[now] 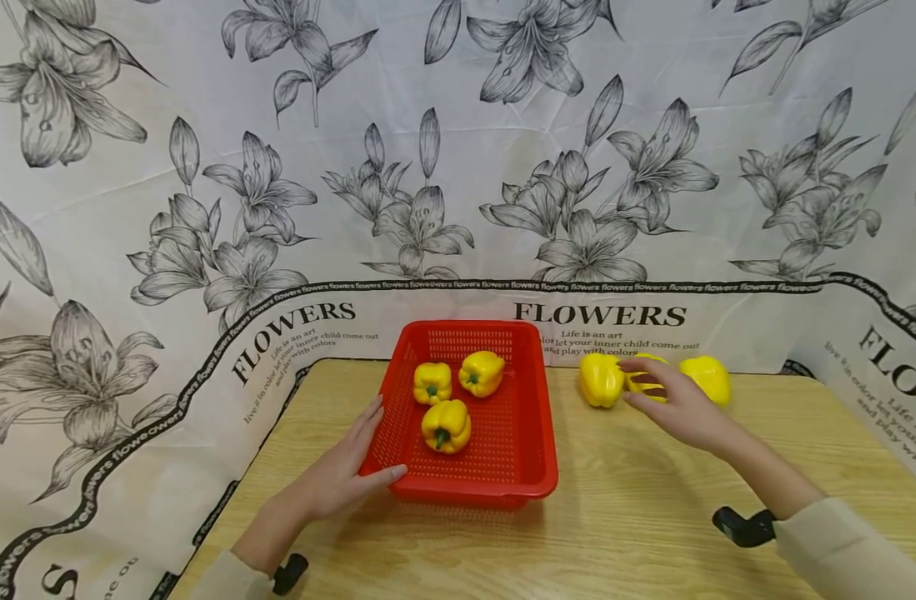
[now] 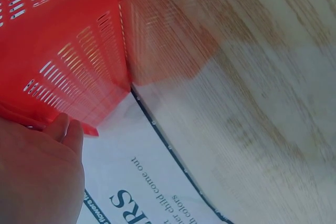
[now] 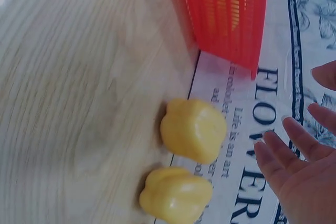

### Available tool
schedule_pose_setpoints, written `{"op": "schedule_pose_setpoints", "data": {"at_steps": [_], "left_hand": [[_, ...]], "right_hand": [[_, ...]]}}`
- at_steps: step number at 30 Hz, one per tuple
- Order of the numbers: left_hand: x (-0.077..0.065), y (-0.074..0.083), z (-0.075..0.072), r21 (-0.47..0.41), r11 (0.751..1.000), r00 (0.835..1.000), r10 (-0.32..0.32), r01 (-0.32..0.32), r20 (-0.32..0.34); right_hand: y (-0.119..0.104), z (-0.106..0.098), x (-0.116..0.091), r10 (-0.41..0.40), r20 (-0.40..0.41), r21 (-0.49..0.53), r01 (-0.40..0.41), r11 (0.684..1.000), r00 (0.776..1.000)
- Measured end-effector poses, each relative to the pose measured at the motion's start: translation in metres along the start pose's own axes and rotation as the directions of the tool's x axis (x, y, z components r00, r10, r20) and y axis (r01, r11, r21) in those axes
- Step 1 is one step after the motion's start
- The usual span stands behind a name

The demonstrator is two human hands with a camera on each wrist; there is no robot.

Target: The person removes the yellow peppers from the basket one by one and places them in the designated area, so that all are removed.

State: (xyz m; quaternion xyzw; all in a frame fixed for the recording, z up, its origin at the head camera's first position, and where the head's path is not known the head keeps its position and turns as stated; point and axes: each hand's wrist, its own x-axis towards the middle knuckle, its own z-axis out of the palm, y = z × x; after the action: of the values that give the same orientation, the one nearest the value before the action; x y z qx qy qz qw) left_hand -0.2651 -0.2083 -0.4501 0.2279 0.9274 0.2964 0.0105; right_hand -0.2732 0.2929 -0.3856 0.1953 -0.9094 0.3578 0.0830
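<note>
A red plastic basket with slotted walls stands on the wooden table. Inside it lie three yellow bell peppers with green stems. My left hand rests at the basket's left side, its extended fingers along the rim and the thumb over the near left corner. To the right of the basket, three more yellow bell peppers sit in a row near the table's back edge. Over the middle one hovers my right hand, fingers apart and nothing between them; it partly hides that pepper. Two of these peppers show in the right wrist view.
Behind the table hangs a white cloth printed with flowers and lettering, and it also runs down both sides. The light wooden tabletop extends in front of the basket and peppers. A dark wrist device sits at my right sleeve.
</note>
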Motion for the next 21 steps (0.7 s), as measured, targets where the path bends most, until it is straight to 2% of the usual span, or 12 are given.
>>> {"op": "schedule_pose_setpoints", "data": {"at_steps": [5,11,21], "left_hand": [[0.001,-0.001,0.0,0.007,1.0,1.0,0.007,-0.007,-0.005],[0.0,0.0,-0.001,0.001,1.0,1.0,0.005,-0.005,0.001],[0.0,0.0,0.0,0.0,1.0,1.0,-0.004,0.004,-0.001]], "right_hand": [[-0.013,0.013,0.005,-0.076,0.002,-0.002,0.076,0.997,0.997],[-0.031,0.03,0.011,-0.169,0.008,0.045,0.168,0.985,0.986],[-0.052,0.062,0.024,-0.268,0.044,0.066,0.265,0.962,0.962]]}}
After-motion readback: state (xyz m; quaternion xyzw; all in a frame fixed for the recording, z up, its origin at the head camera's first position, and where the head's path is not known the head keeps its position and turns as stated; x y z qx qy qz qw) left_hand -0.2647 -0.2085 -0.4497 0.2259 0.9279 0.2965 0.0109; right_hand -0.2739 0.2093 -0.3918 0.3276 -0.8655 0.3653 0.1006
